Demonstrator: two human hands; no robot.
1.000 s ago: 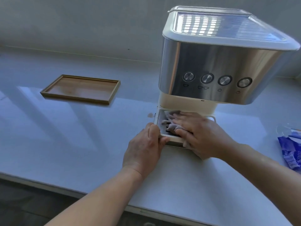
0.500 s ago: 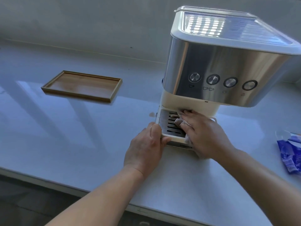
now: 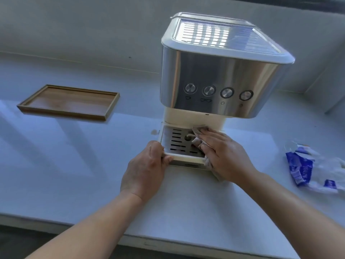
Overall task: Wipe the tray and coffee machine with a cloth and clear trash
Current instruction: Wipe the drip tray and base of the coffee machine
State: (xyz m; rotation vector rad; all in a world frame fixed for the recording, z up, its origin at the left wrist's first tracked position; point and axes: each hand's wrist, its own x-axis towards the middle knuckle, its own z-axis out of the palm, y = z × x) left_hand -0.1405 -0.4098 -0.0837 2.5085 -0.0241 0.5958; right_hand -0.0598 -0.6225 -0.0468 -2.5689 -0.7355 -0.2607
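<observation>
Cloth (image 3: 196, 141) farther right, beneath right hand (image 3: 224, 155)

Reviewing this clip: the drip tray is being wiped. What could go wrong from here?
1. The cloth under the right hand could snag in the slots of the drip tray and lift the grate.
2. The left hand grips only the tray's front corner, so a hard push might slide it out or shift the coffee machine.
3. The stain on the counter and the wrapper may get missed.
</observation>
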